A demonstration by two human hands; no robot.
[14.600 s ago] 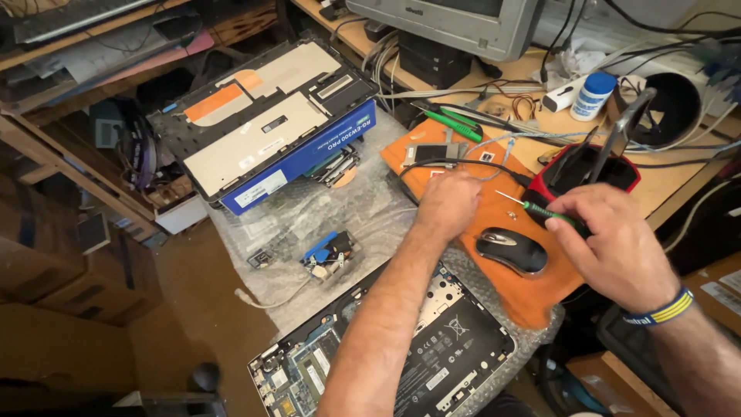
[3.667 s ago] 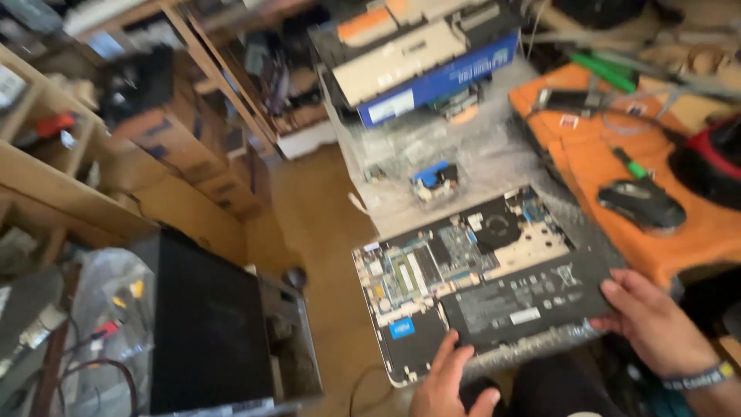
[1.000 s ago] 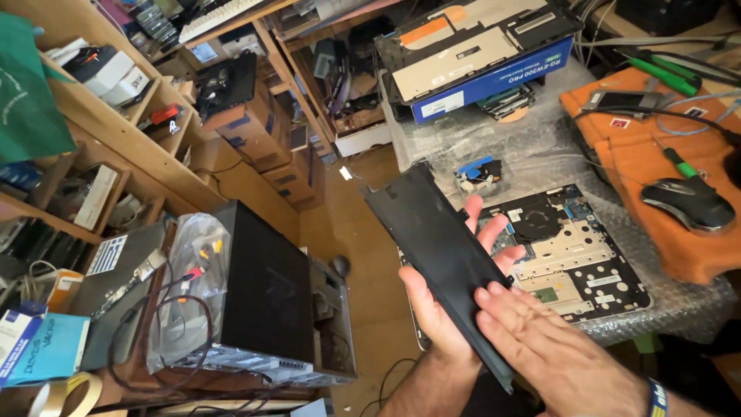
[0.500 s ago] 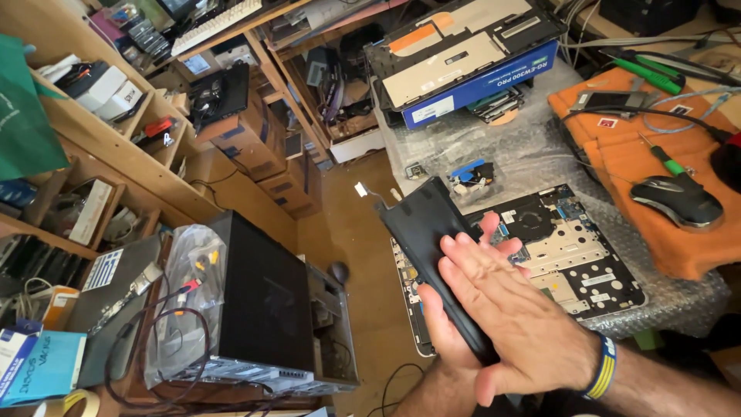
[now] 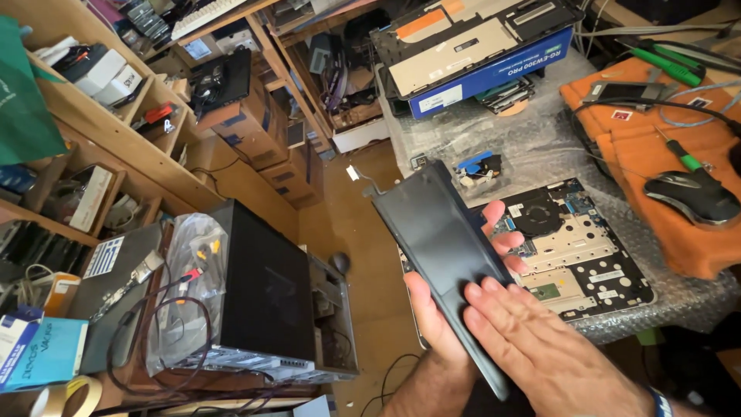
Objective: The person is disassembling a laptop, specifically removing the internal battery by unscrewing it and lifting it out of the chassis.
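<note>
Fingers curled behind black battery panel, right hand flat on it

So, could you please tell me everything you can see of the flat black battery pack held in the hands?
The flat black battery pack is a long, thin slab with a matte, plastic-looking face. A short wire with a small pale connector sticks out from its upper left corner. It is held tilted, edge up, above the floor beside the opened laptop base. The left hand cradles it from beneath, fingers curling round its right edge; the right hand lies flat against its lower face.
</note>
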